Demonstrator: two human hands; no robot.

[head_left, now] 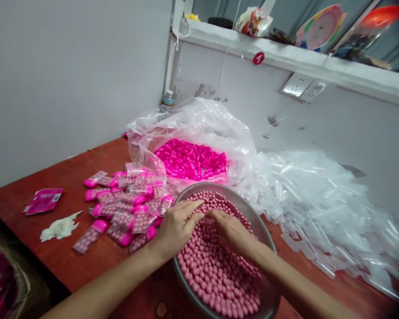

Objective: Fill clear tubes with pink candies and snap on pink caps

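Observation:
A grey metal bowl (269, 235) holds a heap of small round pink beads (216, 270). Over its far left part, my left hand (179, 226) is closed with the fingers bent and the thumb toward the right. My right hand (231, 228) meets it from the other side, cupped low against the beads with its fingers curled together. A small see-through edge shows between the fingertips, but what the hands hold is mostly hidden. Left of the bowl lies a pile of clear little boxes (123, 219) filled with pink beads and closed by bright pink caps.
Behind the bowl, an open plastic bag (216, 119) contains loose pink caps (189, 159). Clear plastic cases (315, 199) are heaped at the right. A pink packet (44, 200) and crumpled white tissue (60, 227) lie on the red table (99, 157). A box (23, 274) stands lower left.

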